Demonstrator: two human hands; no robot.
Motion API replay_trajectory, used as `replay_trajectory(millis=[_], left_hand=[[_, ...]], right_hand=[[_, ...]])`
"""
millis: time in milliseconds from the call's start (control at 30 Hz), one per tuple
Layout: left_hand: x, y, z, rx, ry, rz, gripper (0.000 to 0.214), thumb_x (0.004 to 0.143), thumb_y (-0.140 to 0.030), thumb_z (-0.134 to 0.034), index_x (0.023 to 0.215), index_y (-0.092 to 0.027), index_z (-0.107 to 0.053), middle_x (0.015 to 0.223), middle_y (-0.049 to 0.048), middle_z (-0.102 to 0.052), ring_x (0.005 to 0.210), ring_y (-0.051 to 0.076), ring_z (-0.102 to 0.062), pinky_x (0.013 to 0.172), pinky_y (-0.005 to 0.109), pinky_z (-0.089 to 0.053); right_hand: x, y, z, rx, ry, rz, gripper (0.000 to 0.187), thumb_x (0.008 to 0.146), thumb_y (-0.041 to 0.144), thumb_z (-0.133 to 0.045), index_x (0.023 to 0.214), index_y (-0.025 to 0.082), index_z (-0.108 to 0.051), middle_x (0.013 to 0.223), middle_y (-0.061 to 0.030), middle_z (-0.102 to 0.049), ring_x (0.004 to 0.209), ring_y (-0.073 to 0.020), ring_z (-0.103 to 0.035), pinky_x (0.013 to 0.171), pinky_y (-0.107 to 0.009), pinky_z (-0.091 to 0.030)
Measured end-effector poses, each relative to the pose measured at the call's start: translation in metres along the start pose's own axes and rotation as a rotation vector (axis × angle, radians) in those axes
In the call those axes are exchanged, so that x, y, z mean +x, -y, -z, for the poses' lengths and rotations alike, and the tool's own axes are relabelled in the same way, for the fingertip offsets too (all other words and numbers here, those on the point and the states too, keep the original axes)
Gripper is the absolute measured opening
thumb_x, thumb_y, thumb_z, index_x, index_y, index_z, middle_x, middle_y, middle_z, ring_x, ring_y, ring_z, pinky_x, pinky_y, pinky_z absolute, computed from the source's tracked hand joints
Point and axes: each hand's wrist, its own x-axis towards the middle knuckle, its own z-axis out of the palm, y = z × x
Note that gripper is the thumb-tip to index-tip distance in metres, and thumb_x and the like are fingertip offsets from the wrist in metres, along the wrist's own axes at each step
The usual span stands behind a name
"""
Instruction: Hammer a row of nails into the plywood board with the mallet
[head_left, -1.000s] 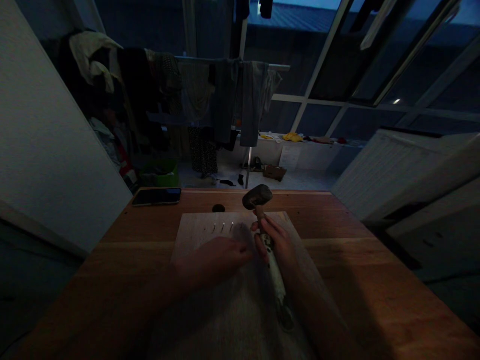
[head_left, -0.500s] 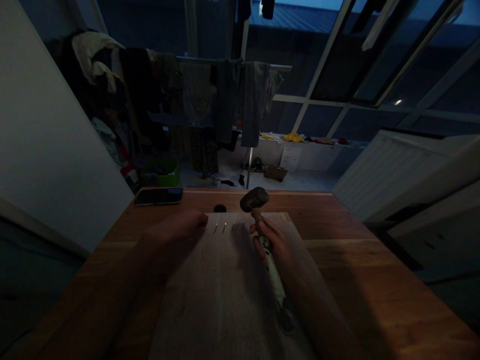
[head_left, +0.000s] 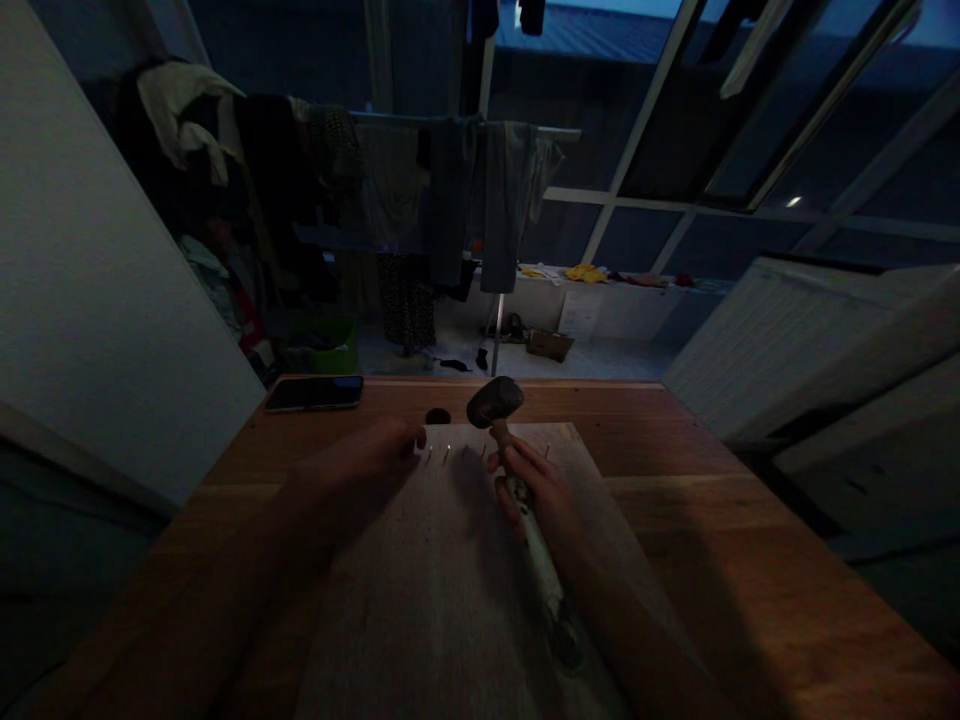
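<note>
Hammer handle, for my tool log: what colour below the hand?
The hammer handle is dull off-white there, darker at its end; head view.

Dim light, soft shadows across the board [head_left: 420,610]

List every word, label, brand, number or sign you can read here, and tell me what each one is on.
None can be read.
Pale sheet by the low wall: any print is too small and dim.
Red-and-white item at left: too blurred.
Phone: dark screen, no text visible.
Hammer: dark patches on the handle, no legible lettering.
</note>
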Motion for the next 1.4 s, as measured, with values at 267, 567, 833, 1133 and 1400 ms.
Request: replay_trajectory(millis=[267, 567, 833, 1133, 1400], left_hand=[[0.013, 0.017, 0.001, -0.213, 0.026, -0.008, 0.019, 0.075, -0.03, -0.068, 0.089, -0.017, -0.068, 0.08, 0.0015, -0.065, 0.072, 0.017, -0.06, 0.065, 0.026, -0.045], [0.007, 0.012, -0.002, -0.468, 0.078, -0.097, 0.03, 0.072, -0.021, -0.064, 0.1, -0.013, -0.074, 0.097, 0.0085, -0.073, 0.088, 0.023, -0.065, 0.077, 0.032, -0.051], [0.003, 0.001, 0.001, -0.483, -0.001, -0.103, 0.039, 0.076, -0.03, -0.07, 0.112, -0.014, -0.073, 0.109, 0.0094, -0.075, 0.101, 0.027, -0.067, 0.091, 0.038, -0.053], [0.01, 0.029, 0.0, -0.389, 0.078, 0.034, 0.06, 0.066, -0.031, -0.08, 0.121, -0.017, -0.061, 0.104, 0.0063, -0.068, 0.082, 0.018, -0.064, 0.075, 0.033, -0.055], [-0.032, 0.026, -0.015, -0.182, -0.239, 0.143, 0.049, 0.082, -0.047, -0.073, 0.121, -0.02, -0.06, 0.118, 0.0101, -0.062, 0.103, 0.024, -0.064, 0.091, 0.042, -0.057]], right_hand=[[-0.004, -0.003, -0.016, -0.015, 0.115, -0.052, 0.03, 0.088, 0.048, -0.069, 0.095, 0.019, -0.065, 0.071, 0.0032, -0.064, 0.032, -0.0048, -0.043, 0.026, -0.018, -0.031], [-0.004, -0.02, -0.039, 0.004, 0.292, -0.117, 0.044, 0.089, 0.054, -0.069, 0.119, 0.022, -0.063, 0.106, -0.0038, -0.072, 0.037, -0.0032, -0.051, 0.028, -0.017, -0.036], [-0.009, -0.019, -0.042, -0.105, 0.263, -0.11, 0.036, 0.089, 0.055, -0.068, 0.104, 0.021, -0.071, 0.079, 0.0017, -0.066, 0.039, -0.0057, -0.05, 0.031, -0.017, -0.037], [-0.017, 0.01, -0.032, 0.046, 0.096, -0.037, 0.039, 0.086, 0.057, -0.069, 0.103, 0.022, -0.065, 0.084, 0.0006, -0.068, 0.042, -0.0078, -0.052, 0.037, -0.021, -0.039], [-0.081, 0.001, 0.024, -0.202, -0.227, -0.221, 0.047, 0.079, 0.062, -0.076, 0.109, 0.026, -0.075, 0.091, -0.0069, -0.075, 0.081, -0.0259, -0.07, 0.065, -0.034, -0.056]])
